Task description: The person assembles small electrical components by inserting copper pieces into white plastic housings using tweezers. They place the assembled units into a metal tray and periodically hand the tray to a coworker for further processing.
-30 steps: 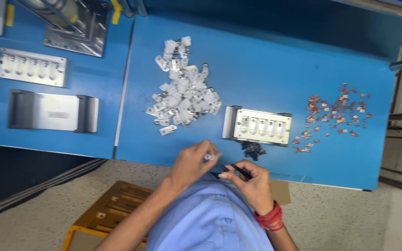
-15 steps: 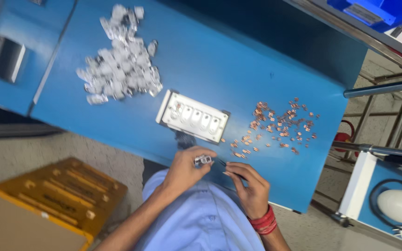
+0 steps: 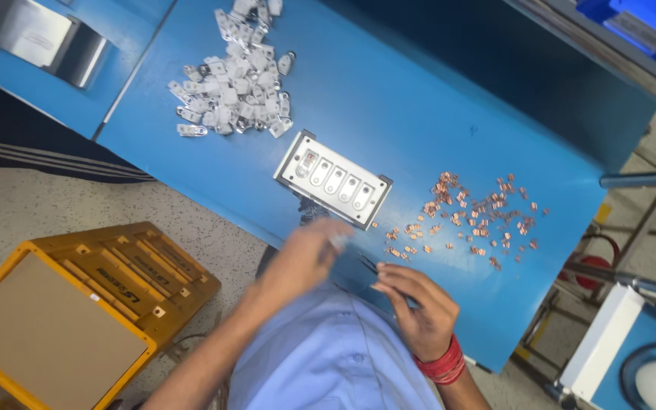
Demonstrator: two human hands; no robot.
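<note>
Fingers of the left hand [image 3: 301,258] pinch a small pale part, blurred, just below the grey slotted fixture [image 3: 333,180]. Right hand [image 3: 417,304] is curled around dark tweezers [image 3: 368,264], near the scattered copper contacts [image 3: 468,216]. Both piles, copper and the white clips [image 3: 233,83], lie on the blue bench [image 3: 419,99] flanking the fixture, presumably for easy reach.

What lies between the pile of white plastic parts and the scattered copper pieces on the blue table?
In the head view, a white rectangular fixture with five slots.
</note>
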